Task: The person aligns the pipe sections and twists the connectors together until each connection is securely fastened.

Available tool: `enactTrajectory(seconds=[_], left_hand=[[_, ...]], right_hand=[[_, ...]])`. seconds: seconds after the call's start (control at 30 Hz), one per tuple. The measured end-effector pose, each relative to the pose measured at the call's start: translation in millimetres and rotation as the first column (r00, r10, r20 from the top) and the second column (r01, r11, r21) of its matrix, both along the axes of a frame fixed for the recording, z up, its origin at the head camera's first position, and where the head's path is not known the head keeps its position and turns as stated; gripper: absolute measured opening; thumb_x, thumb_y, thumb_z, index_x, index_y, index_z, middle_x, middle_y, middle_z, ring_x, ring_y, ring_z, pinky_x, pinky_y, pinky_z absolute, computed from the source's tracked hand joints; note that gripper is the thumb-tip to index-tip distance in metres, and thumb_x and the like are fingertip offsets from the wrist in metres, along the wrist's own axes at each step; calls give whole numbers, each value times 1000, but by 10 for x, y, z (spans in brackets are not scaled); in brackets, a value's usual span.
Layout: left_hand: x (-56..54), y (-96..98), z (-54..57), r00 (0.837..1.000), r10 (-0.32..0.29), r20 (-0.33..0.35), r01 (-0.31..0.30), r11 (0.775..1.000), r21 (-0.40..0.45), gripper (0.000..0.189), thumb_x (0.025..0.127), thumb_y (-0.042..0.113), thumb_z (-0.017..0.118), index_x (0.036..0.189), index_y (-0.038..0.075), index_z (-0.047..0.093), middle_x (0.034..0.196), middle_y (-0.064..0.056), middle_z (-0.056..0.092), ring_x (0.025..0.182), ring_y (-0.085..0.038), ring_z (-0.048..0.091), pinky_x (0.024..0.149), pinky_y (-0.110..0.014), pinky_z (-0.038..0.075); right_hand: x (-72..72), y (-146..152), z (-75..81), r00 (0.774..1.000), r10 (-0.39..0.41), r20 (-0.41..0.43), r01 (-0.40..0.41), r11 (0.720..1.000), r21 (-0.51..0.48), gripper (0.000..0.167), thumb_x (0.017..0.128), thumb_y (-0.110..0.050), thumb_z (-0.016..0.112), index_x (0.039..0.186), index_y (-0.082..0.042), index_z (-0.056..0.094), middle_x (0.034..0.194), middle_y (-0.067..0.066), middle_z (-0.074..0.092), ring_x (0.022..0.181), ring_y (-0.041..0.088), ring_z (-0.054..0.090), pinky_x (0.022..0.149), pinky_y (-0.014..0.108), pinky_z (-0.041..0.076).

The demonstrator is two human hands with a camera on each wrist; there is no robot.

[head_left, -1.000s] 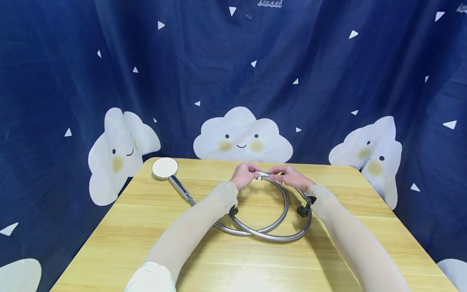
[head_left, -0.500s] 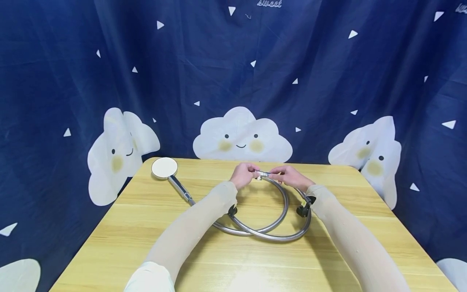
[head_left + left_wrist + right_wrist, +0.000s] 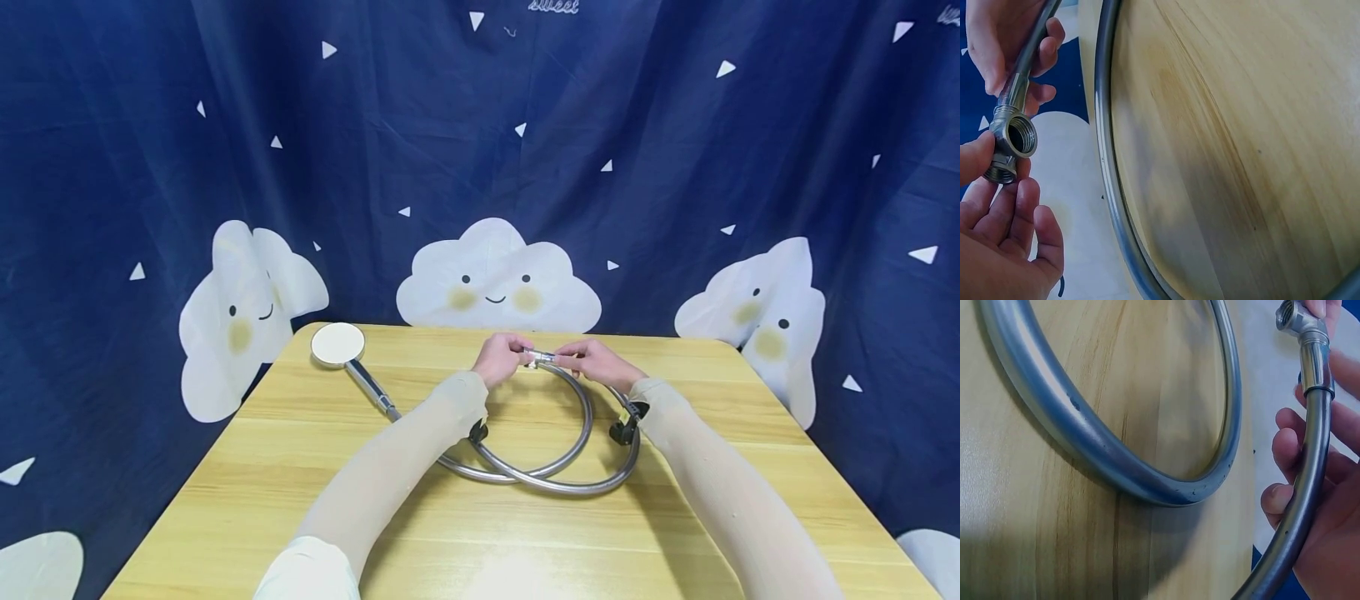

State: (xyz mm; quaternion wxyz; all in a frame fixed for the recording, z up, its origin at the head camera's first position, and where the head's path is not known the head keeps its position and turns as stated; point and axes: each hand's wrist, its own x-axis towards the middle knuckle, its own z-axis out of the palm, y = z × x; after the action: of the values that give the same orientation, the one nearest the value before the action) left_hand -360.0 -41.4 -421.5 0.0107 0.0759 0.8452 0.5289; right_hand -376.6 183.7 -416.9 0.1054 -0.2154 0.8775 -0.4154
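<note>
A metal tee fitting with threaded openings (image 3: 1001, 132) joins the end of a grey metal shower hose (image 3: 577, 489). My left hand (image 3: 501, 360) pinches this fitting between thumb and fingers, above the far part of the table. To its right, my right hand (image 3: 600, 365) holds the shiny sleeve nut (image 3: 1316, 365) at the hose end, and the hose (image 3: 1310, 462) runs down along the palm. Fitting and nut meet in line, with no gap visible in the wrist views. At the far left lies a round shower head (image 3: 337, 345), its handle (image 3: 367, 386) connected to the hose's other end.
The hose loops and crosses itself on the wooden table (image 3: 225, 517) beneath my forearms. A dark blue curtain (image 3: 480, 125) with white clouds hangs close behind the far edge. Black wrist cameras (image 3: 622, 432) hang under the wrists, near the hose.
</note>
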Motion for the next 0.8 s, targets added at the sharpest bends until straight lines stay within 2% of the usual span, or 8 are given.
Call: enactTrajectory(seconds=[0.13, 0.2, 0.3, 0.5, 0.67, 0.8], left_hand=[[-3, 0, -7, 1000, -1, 2, 1, 1000, 3, 16, 90, 12, 74, 106, 12, 76, 98, -3, 72, 87, -16, 62, 76, -29, 48], [-6, 0, -9, 1000, 0, 2, 0, 1000, 2, 15, 90, 12, 74, 106, 12, 76, 98, -3, 72, 87, -16, 62, 77, -30, 48], [-11, 2, -11, 1000, 2, 6, -2, 1000, 3, 15, 91, 13, 74, 106, 13, 76, 99, -2, 72, 88, -16, 62, 77, -29, 49], [-3, 1, 0, 1000, 6, 16, -6, 1000, 13, 16, 90, 12, 74, 106, 13, 76, 98, -2, 71, 86, -17, 60, 74, -29, 47], [-6, -1, -4, 1000, 3, 13, -3, 1000, 18, 17, 90, 12, 75, 106, 13, 76, 98, -3, 72, 85, -16, 60, 72, -28, 47], [-8, 8, -1, 1000, 2, 8, -2, 1000, 12, 17, 89, 11, 75, 106, 12, 76, 98, -3, 73, 85, -15, 61, 72, -27, 47]], right_hand=[[-1, -7, -9, 1000, 18, 0, -18, 999, -30, 26, 95, -24, 71, 114, -7, 68, 108, 11, 65, 86, 23, 58, 79, 44, 52], [-4, -7, -14, 1000, 23, -4, -23, 999, -45, 22, 95, -20, 70, 111, -6, 67, 107, 11, 63, 86, 22, 58, 82, 47, 52], [-6, -7, -17, 1000, 26, -17, -26, 999, -42, 18, 97, -17, 68, 109, -4, 67, 106, 12, 63, 86, 26, 59, 80, 46, 53], [1, -10, -2, 1000, 20, -11, -20, 1000, -22, 22, 98, -21, 66, 113, -4, 70, 106, 10, 65, 91, 38, 59, 78, 44, 51], [11, -32, -14, 1000, 10, -12, -10, 1000, -17, 20, 95, -19, 70, 111, -7, 70, 106, 10, 65, 87, 28, 60, 82, 46, 51], [2, -20, -31, 999, 21, -34, -22, 1000, -23, 18, 96, -16, 69, 110, -5, 70, 106, 12, 64, 87, 25, 60, 81, 43, 53]])
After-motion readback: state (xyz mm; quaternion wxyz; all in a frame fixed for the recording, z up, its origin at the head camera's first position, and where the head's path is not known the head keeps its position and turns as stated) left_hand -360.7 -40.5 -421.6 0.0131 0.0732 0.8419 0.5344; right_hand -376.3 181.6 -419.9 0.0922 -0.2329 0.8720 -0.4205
